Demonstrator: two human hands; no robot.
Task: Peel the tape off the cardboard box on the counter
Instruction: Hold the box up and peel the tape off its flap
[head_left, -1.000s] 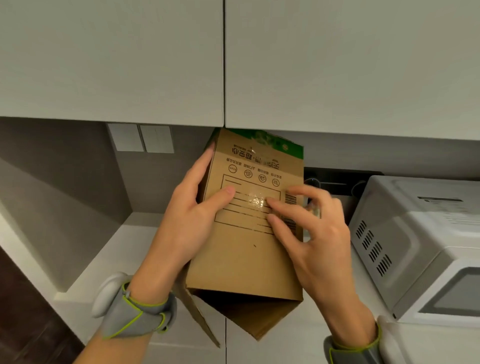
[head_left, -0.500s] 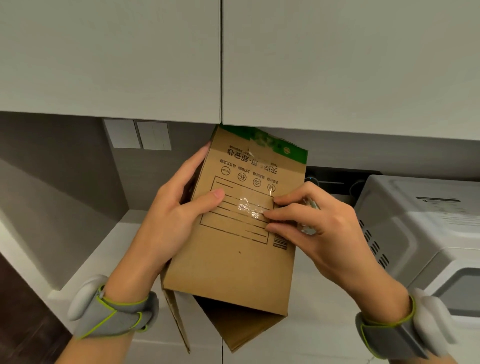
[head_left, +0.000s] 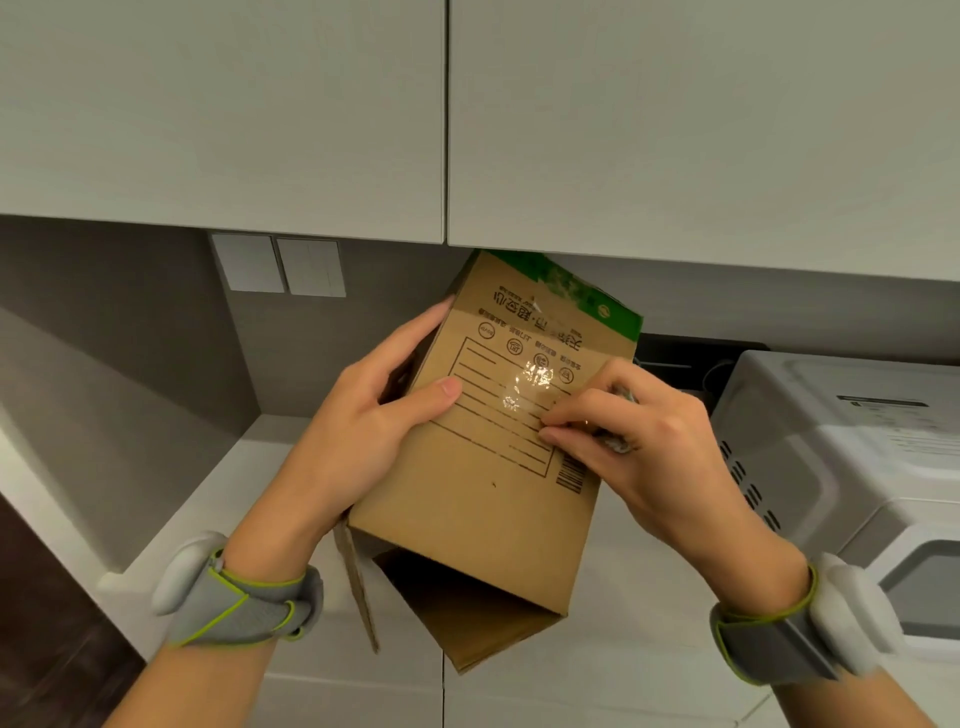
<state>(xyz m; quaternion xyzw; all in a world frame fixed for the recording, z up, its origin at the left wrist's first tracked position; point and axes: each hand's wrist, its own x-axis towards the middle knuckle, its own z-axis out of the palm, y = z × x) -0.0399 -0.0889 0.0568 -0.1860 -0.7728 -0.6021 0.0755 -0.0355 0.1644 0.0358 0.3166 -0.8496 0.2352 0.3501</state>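
A brown cardboard box (head_left: 483, 499) with a green top band and printed lines is held up in front of me, its bottom flaps hanging open. My left hand (head_left: 363, 441) grips its left edge, thumb on the front face. A strip of clear shiny tape (head_left: 527, 382) lies across the printed panel. My right hand (head_left: 639, 441) pinches the tape's right end against the box with curled fingers, and a crumpled wad of clear tape shows inside that hand.
A white microwave (head_left: 852, 467) stands close on the right. White wall cabinets (head_left: 311, 114) hang just above the box. The white counter (head_left: 218, 499) runs below, with a grey wall and switch plates (head_left: 280, 265) at left.
The box has tilted further to the right and come closer. My right hand's fingers have curled from flat on the panel into a pinch at the tape's end.
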